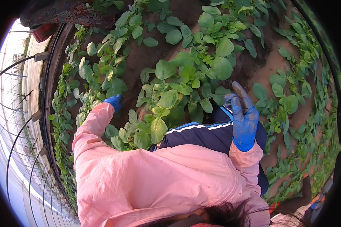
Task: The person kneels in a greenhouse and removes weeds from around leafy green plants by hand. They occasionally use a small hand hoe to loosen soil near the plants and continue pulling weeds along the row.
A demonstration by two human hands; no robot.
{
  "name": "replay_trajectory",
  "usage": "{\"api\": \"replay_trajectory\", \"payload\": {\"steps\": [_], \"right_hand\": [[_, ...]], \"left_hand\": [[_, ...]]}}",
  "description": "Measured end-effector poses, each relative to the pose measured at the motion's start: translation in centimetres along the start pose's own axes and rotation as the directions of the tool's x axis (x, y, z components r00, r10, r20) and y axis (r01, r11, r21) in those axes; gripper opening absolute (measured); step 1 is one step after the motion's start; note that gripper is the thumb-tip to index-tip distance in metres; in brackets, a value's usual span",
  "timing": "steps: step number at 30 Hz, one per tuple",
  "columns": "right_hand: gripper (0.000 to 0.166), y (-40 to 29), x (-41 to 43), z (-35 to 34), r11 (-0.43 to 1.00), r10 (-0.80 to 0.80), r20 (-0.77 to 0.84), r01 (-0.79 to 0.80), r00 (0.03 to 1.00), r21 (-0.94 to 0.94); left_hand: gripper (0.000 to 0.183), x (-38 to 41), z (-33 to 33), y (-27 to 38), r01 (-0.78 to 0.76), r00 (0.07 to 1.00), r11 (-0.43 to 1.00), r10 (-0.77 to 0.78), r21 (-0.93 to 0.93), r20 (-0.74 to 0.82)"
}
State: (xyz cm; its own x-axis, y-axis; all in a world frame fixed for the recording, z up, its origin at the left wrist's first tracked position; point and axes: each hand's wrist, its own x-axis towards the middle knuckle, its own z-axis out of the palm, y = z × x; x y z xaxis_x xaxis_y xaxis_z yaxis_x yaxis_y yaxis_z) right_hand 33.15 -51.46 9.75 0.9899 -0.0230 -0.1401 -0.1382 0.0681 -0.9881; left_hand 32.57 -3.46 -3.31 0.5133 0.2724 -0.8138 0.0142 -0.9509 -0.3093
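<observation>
My left hand (pixel 113 102), in a blue glove, reaches down at the edge of a row of leafy green plants (pixel 115 86), close under a broad leaf. Its fingers are mostly turned away, so whether they grip a stem is hidden. My right hand (pixel 245 122) is raised above my right knee in a blue glove smeared with soil. Two of its fingers point up and the others are bent; I see nothing held in it. Between my hands grows a dense clump of broad-leaved plants (pixel 169 98), some leaves yellowish.
Bare brown soil (pixel 164 54) runs between the plant rows. More rows (pixel 291 103) stand at right. A greenhouse wall with curved metal ribs (pixel 13 142) lines the left. Another person's patterned garment (pixel 71 14) shows at top left, and another person's arm (pixel 306 187) at lower right.
</observation>
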Motion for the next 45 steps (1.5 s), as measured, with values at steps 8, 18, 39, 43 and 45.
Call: {"api": "replay_trajectory", "payload": {"steps": [8, 18, 39, 43, 45], "right_hand": [[0.037, 0.1, 0.0, -0.6, 0.998, 0.038, -0.031, -0.037, 0.999, 0.048], [0.034, 0.8, 0.2, -0.8, 0.997, 0.062, -0.072, -0.064, 0.995, -0.031], [0.033, 1.0, 1.0, 0.0, 0.985, 0.119, -0.046, -0.124, 0.992, -0.121], [0.032, 0.8, 0.9, -0.3, 0.982, 0.118, -0.053, -0.125, 0.992, -0.139], [0.032, 0.6, 1.0, -0.3, 0.983, 0.117, -0.046, -0.123, 0.992, -0.138]], "left_hand": [[0.03, 5.0, -6.3, 5.3, -0.166, 0.91, 0.938, 0.026, -0.305, -0.414], [0.048, 15.2, -10.5, 11.1, -0.107, 0.94, 0.951, 0.002, -0.29, -0.34], [0.037, 11.9, -9.4, 11.7, -0.151, 0.922, 0.923, 0.003, -0.354, -0.386], [0.039, 11.4, -6.4, 10.9, -0.174, 0.949, 0.897, 0.042, -0.406, -0.313], [0.045, 8.8, -5.0, 8.6, -0.131, 0.979, 0.915, 0.059, -0.381, -0.195]]}}
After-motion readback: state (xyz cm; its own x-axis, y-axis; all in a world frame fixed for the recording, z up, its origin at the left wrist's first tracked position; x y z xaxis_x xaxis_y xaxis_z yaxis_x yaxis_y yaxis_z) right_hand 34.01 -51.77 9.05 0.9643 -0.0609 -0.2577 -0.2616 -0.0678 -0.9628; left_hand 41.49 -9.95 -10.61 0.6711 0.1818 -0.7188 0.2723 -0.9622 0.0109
